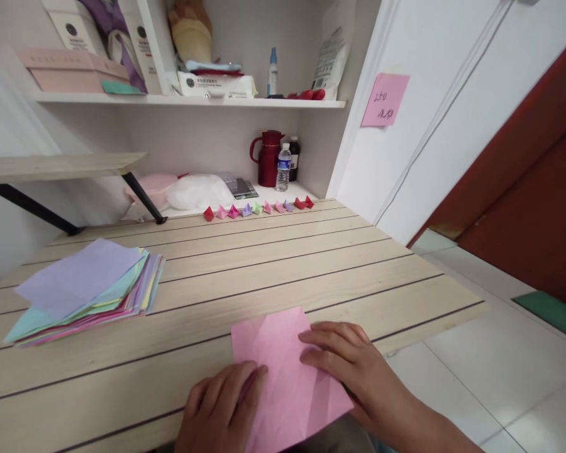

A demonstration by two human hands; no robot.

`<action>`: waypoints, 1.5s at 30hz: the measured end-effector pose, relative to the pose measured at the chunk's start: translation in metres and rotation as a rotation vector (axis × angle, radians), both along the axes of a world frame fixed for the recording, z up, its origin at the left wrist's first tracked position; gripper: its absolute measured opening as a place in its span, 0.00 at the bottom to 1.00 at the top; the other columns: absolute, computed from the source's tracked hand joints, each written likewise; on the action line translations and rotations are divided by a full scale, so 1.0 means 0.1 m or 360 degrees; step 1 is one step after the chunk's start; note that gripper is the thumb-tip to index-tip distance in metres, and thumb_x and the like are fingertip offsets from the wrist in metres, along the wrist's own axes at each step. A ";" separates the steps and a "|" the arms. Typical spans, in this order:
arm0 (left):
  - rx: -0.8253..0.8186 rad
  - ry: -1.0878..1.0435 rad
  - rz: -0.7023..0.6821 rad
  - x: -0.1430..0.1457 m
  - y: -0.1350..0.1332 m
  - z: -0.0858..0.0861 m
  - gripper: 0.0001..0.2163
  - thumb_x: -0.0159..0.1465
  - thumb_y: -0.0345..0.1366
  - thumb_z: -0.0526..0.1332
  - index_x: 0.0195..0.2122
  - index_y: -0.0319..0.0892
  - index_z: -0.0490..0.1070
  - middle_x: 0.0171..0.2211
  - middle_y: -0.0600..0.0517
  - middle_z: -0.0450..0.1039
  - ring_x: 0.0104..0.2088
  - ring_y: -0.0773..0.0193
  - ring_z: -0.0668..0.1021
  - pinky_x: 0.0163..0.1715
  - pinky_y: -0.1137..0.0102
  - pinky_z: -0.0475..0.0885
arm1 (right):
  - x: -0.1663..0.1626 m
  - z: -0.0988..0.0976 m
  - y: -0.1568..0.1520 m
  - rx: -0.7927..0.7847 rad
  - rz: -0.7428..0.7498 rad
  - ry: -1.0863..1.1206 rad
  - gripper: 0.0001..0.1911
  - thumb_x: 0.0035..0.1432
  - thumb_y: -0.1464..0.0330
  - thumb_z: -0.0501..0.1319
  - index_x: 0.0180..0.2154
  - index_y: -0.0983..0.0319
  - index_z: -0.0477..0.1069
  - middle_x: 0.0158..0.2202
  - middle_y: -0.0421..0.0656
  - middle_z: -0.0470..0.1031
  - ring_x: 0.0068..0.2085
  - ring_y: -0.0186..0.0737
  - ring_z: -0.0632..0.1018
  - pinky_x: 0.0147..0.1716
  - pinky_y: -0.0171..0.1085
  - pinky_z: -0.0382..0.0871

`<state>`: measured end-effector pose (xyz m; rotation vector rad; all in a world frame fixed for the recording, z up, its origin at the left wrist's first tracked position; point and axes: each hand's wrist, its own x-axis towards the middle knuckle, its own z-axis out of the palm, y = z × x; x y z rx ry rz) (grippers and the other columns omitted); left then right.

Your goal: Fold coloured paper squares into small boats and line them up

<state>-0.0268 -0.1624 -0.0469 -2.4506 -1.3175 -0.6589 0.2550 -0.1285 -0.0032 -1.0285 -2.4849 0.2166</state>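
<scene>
A square sheet of pink paper [290, 377] with faint creases lies at the table's front edge, its near part reaching past the edge. My left hand [224, 406] is at the sheet's left side, fingers curled, its fingertips on the paper. On the right side, my right hand [349, 362] grips the sheet with its fingers on top; the thumb is hidden beneath. To the left sits a loose stack of coloured paper [82, 286], a purple sheet uppermost. Small folded paper pieces [257, 208] in red, pink, purple and green stand in a row along the table's back edge.
The slatted wooden table [207, 277] ends at the right above a tiled floor. A raised wooden shelf [61, 165] on black legs stands back left. Behind the table are a dark red jug [268, 157], a water bottle [283, 167] and a white plastic bag [200, 192].
</scene>
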 end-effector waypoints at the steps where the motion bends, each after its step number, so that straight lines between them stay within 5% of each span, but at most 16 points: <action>1: 0.0002 -0.0011 -0.0021 -0.01 0.01 0.02 0.25 0.68 0.55 0.48 0.58 0.50 0.69 0.49 0.48 0.79 0.47 0.57 0.79 0.42 0.62 0.69 | 0.00 0.01 0.00 -0.0019 0.0010 0.0015 0.21 0.60 0.72 0.59 0.56 0.55 0.68 0.59 0.46 0.72 0.59 0.51 0.69 0.55 0.49 0.64; 7: -0.0049 -0.0242 -0.0173 -0.10 0.15 0.21 0.13 0.68 0.42 0.56 0.51 0.50 0.71 0.44 0.53 0.79 0.43 0.65 0.80 0.40 0.73 0.74 | -0.12 0.17 0.05 -0.0305 -0.0229 0.0245 0.09 0.70 0.65 0.53 0.43 0.53 0.73 0.48 0.42 0.77 0.51 0.45 0.73 0.51 0.46 0.64; 14: -0.0177 -0.0479 0.0234 0.00 0.28 0.26 0.05 0.67 0.42 0.58 0.37 0.48 0.69 0.31 0.54 0.76 0.32 0.62 0.79 0.31 0.70 0.76 | -0.34 0.02 0.24 -0.0060 -0.0626 0.0115 0.08 0.66 0.63 0.56 0.36 0.60 0.69 0.37 0.46 0.72 0.37 0.46 0.73 0.37 0.43 0.66; 22: 0.0072 -0.0327 0.0629 0.25 0.35 0.25 0.17 0.69 0.37 0.47 0.56 0.38 0.62 0.28 0.49 0.75 0.25 0.58 0.78 0.22 0.66 0.73 | -0.41 -0.03 0.30 0.0069 -0.0853 -0.0034 0.08 0.65 0.63 0.57 0.33 0.58 0.68 0.33 0.42 0.71 0.32 0.42 0.73 0.30 0.39 0.59; 27: 0.0296 -0.0125 0.0582 0.24 0.28 0.23 0.22 0.64 0.32 0.56 0.60 0.46 0.64 0.55 0.33 0.66 0.47 0.44 0.78 0.38 0.53 0.77 | -0.45 0.00 0.35 0.0079 -0.0937 -0.0128 0.11 0.64 0.62 0.59 0.30 0.58 0.67 0.30 0.41 0.71 0.31 0.42 0.73 0.28 0.38 0.55; 30: 0.0432 -0.0058 0.0508 0.28 0.17 0.20 0.27 0.61 0.27 0.59 0.62 0.53 0.64 0.64 0.38 0.60 0.62 0.37 0.67 0.54 0.41 0.67 | -0.46 0.01 0.35 0.0064 -0.0947 -0.0135 0.13 0.65 0.59 0.58 0.30 0.58 0.67 0.30 0.42 0.72 0.31 0.43 0.73 0.28 0.38 0.56; 35: 0.0255 -0.0008 0.0246 0.31 0.08 0.08 0.21 0.66 0.32 0.55 0.60 0.52 0.65 0.56 0.49 0.76 0.53 0.54 0.77 0.67 0.41 0.39 | -0.43 -0.01 0.31 0.0000 -0.0920 0.0004 0.11 0.66 0.58 0.57 0.40 0.58 0.70 0.35 0.43 0.74 0.33 0.44 0.76 0.31 0.39 0.65; 39: 0.0198 -0.0027 0.0203 0.24 0.09 0.02 0.19 0.68 0.37 0.53 0.60 0.49 0.65 0.56 0.47 0.75 0.52 0.54 0.79 0.68 0.44 0.34 | -0.30 0.04 0.23 0.0089 -0.0715 0.0277 0.23 0.68 0.58 0.54 0.61 0.56 0.61 0.58 0.52 0.67 0.52 0.50 0.75 0.46 0.46 0.72; 42: 0.0150 0.0000 0.0153 0.18 0.08 0.03 0.20 0.69 0.39 0.52 0.61 0.49 0.65 0.57 0.48 0.74 0.54 0.52 0.78 0.67 0.43 0.32 | -0.19 0.09 0.17 0.0172 -0.0238 0.0020 0.28 0.65 0.51 0.57 0.63 0.52 0.60 0.66 0.51 0.60 0.66 0.59 0.61 0.61 0.59 0.58; 45: 0.0110 0.0045 0.0160 0.15 0.03 0.05 0.21 0.69 0.38 0.50 0.62 0.48 0.63 0.58 0.47 0.73 0.54 0.51 0.77 0.66 0.40 0.30 | -0.16 0.07 0.11 0.0135 0.0032 -0.0218 0.30 0.62 0.50 0.61 0.61 0.53 0.64 0.62 0.48 0.68 0.65 0.60 0.62 0.63 0.62 0.52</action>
